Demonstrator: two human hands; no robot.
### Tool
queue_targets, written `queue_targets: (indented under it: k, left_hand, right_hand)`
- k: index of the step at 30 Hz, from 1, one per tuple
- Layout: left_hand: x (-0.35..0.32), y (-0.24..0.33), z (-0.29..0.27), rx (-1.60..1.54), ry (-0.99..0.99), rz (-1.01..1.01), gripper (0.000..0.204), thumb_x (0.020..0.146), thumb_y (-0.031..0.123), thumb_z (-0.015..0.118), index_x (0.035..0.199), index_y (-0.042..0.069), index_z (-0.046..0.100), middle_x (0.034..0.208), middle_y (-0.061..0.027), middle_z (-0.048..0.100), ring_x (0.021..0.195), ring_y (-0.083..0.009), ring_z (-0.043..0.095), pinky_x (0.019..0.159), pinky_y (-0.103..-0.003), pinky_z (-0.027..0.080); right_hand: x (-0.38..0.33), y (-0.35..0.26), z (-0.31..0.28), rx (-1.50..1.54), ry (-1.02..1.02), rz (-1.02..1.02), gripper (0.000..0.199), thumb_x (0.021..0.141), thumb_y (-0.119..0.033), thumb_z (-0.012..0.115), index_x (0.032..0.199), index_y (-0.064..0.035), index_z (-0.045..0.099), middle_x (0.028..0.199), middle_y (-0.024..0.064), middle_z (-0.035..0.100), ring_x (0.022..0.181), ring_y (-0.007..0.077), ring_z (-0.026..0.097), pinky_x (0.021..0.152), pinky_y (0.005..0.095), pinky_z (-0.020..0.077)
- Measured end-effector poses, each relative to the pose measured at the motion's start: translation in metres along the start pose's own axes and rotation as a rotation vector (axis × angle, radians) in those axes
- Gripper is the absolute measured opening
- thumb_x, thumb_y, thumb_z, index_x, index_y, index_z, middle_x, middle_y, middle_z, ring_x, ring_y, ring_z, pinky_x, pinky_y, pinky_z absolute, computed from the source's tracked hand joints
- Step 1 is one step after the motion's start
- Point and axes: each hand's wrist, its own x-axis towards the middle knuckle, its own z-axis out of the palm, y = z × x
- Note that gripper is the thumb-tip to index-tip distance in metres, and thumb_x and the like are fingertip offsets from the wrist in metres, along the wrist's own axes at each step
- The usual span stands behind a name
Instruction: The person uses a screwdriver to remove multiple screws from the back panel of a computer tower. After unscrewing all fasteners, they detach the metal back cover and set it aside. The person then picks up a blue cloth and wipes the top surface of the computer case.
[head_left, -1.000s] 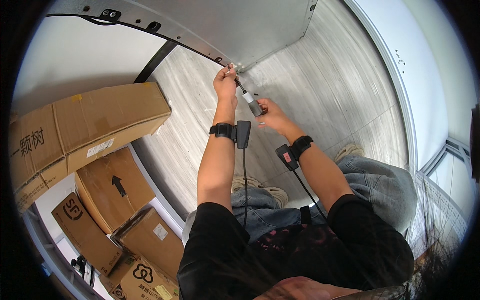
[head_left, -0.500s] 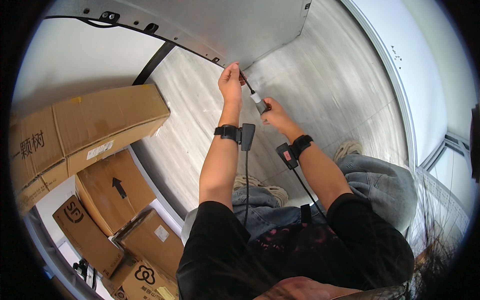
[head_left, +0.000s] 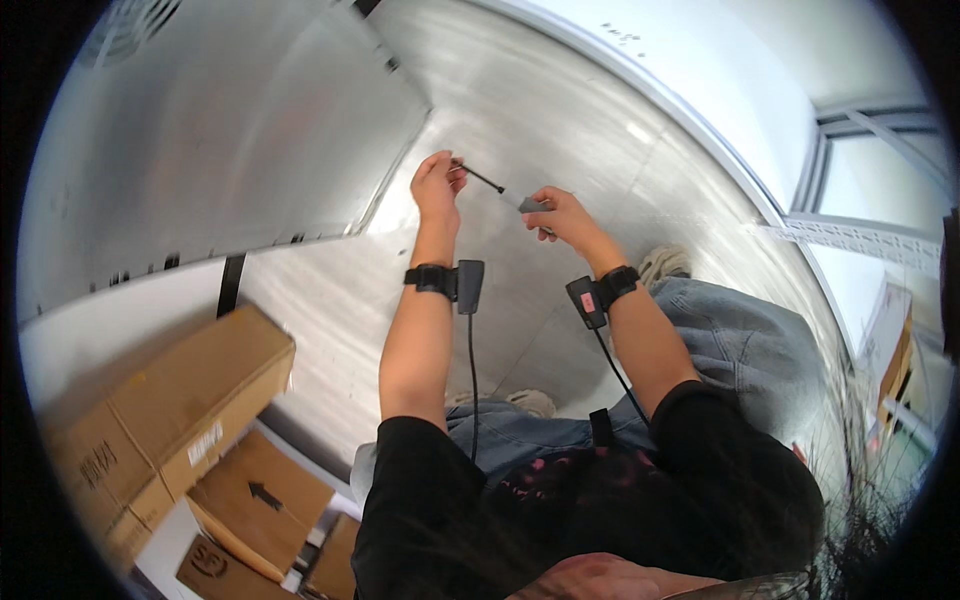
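Note:
My left hand (head_left: 437, 185) pinches one end of a thin black rod (head_left: 483, 178). The rod slants down to the right and ends in a small thicker tip. Close to that tip, my right hand (head_left: 562, 217) is closed round a short grey handle (head_left: 535, 206), mostly covered by the fingers. Whether rod and handle are joined cannot be made out against the bright floor. Both hands are held over the floor, near the lower corner of a large grey metal panel (head_left: 250, 140).
Cardboard boxes (head_left: 185, 390) are stacked at the lower left, beside a dark post (head_left: 231, 285). A white wall panel with a metal edge (head_left: 690, 120) runs along the right. Black cables (head_left: 472, 380) hang from the bands on both wrists.
The view has swung to the right, so the metal panel and boxes sit further left and lower. The rod and grey handle remain in my hands; the pale collar between them no longer shows clearly.

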Motion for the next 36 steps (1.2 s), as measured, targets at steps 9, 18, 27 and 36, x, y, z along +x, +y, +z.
queue_targets:
  k: [9, 18, 27, 36]
  left_hand:
    - [0.048, 0.013, 0.113, 0.081, -0.105, -0.175, 0.010, 0.092, 0.014, 0.051, 0.098, 0.007, 0.056, 0.090, -0.0064, 0.063, 0.070, -0.0113, 0.055, 0.061, -0.025, 0.047]
    - [0.110, 0.000, 0.231, 0.141, -0.125, -0.276, 0.011, 0.093, 0.011, 0.051, 0.096, 0.003, 0.057, 0.083, -0.0071, 0.059, 0.063, -0.0109, 0.051, 0.058, -0.024, 0.048]
    - [0.160, -0.004, 0.243, 0.325, -0.095, -0.032, 0.010, 0.086, 0.007, 0.057, 0.094, 0.004, 0.063, 0.077, -0.0007, 0.059, 0.064, -0.0098, 0.052, 0.060, -0.025, 0.045]
    - [0.139, -0.062, 0.283, 0.737, -0.073, 0.258, 0.015, 0.079, 0.010, 0.068, 0.091, 0.002, 0.068, 0.080, -0.0008, 0.063, 0.069, -0.0078, 0.054, 0.062, -0.023, 0.044]
  right_hand:
    - [0.019, -0.055, -0.110, 0.097, 0.154, -0.089, 0.025, 0.074, -0.018, 0.071, 0.089, 0.0001, 0.062, 0.072, 0.0046, 0.061, 0.051, 0.0106, 0.050, 0.048, 0.0256, 0.0398]
    - [0.057, -0.053, -0.154, 0.374, 0.348, -0.070, 0.021, 0.072, -0.014, 0.070, 0.087, -0.0004, 0.063, 0.069, 0.0023, 0.058, 0.051, 0.0079, 0.048, 0.044, 0.0229, 0.0371]
    - [0.061, -0.042, -0.188, 0.604, 0.387, 0.033, 0.018, 0.071, -0.014, 0.069, 0.082, -0.0018, 0.063, 0.066, 0.0031, 0.058, 0.054, 0.0087, 0.049, 0.043, 0.0229, 0.0372]
    - [0.066, -0.034, -0.186, 0.785, 0.553, 0.005, 0.019, 0.072, -0.014, 0.069, 0.085, -0.0039, 0.060, 0.068, 0.0024, 0.057, 0.049, 0.0087, 0.047, 0.043, 0.0227, 0.0360]
